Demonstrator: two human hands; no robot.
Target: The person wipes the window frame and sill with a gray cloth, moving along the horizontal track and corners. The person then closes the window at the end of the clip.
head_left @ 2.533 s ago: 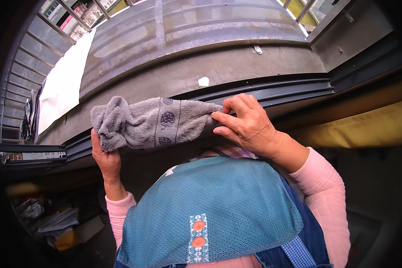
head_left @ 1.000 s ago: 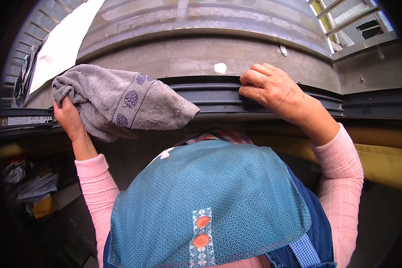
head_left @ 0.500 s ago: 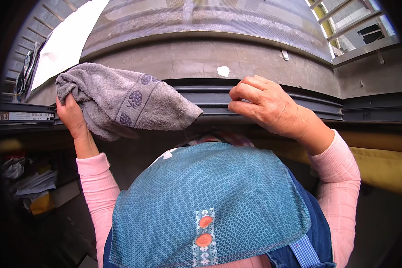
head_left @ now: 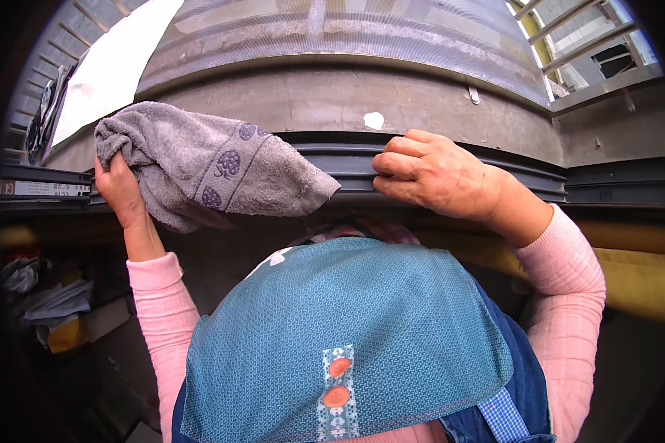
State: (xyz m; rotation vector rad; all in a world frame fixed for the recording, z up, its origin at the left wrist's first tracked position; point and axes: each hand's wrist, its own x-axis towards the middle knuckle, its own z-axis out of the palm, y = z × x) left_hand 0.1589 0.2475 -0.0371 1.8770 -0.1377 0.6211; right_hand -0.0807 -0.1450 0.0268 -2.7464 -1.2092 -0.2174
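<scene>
Shifted slightly along the dark window track (head_left: 451,164) since half a second ago, the grey towel (head_left: 214,166) with its berry-patterned band drapes just right of the left hand (head_left: 118,188), which grips its bunched end. Farther right, the right hand (head_left: 440,176) presses curled fingers onto the track, holding nothing.

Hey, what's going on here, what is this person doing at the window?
A person in a pink top and teal apron leans at a dark window track. The left hand grips a grey towel lying over the track. The right hand rests on the rail beside it, fingers curled over its edge.
</scene>
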